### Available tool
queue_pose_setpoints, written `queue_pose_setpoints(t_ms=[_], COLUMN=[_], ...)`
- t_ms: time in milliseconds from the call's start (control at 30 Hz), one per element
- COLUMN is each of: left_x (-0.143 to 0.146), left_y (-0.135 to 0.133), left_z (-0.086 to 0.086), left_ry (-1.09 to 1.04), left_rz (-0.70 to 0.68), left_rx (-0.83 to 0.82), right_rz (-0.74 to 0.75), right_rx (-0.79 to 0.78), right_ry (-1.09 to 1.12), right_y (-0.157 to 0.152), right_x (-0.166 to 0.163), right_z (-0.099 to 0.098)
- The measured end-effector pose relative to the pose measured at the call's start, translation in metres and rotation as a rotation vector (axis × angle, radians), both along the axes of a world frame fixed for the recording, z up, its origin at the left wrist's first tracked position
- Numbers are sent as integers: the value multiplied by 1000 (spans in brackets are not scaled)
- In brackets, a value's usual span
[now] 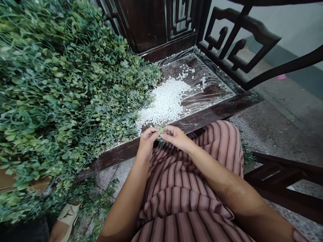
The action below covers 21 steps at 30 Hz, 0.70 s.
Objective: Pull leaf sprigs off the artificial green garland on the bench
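My left hand (148, 139) and my right hand (175, 137) meet over my lap at the front edge of the dark wooden bench (209, 112). Between their fingertips is a small sprig of artificial leaves (160, 129), pinched from both sides. Its thin green stems hang below the fingers. Just beyond my hands lies a spread of small white beads (169, 97) on the seat. To the left rises a big heap of artificial greenery (75, 77), whose edge runs up against the beads.
Carved wooden armrest bars (239, 37) close off the right side of the bench. At lower left, a person's foot in a sandal (67, 218) stands among fallen greenery (98, 201). Another piece of dark wooden furniture (285, 181) is at lower right.
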<state>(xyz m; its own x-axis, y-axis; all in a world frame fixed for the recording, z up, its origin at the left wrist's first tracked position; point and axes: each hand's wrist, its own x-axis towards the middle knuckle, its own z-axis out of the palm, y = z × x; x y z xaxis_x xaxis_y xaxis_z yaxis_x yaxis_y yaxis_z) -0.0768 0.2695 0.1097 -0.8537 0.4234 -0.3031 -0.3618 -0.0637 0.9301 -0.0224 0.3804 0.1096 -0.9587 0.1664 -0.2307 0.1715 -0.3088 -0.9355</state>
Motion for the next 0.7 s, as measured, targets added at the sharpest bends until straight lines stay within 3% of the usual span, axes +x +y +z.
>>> queue_pose_setpoints(t_ms=[133,300,400,467,567,700], left_x=[2,-4,-7,-5,1,7], left_y=[1,-3,-7,-7,-3,1], left_z=[1,2,2,2,5,7], left_ry=[-20,41,141,193,196,99], left_rz=[-17,140,155,123,79,64], left_rx=[-7,-48,-128,-169,-148,-57], right_rz=[-77,-320,-460,-511,-415,-291], right_rx=[116,302,561,782,954,885], right_ry=[43,-49,-63,54,309,323], right_y=[1,13,14,8,-7,-19], right_x=[1,-1,3,8,13,13], right_z=[-6,-18,-14,-5,9,5])
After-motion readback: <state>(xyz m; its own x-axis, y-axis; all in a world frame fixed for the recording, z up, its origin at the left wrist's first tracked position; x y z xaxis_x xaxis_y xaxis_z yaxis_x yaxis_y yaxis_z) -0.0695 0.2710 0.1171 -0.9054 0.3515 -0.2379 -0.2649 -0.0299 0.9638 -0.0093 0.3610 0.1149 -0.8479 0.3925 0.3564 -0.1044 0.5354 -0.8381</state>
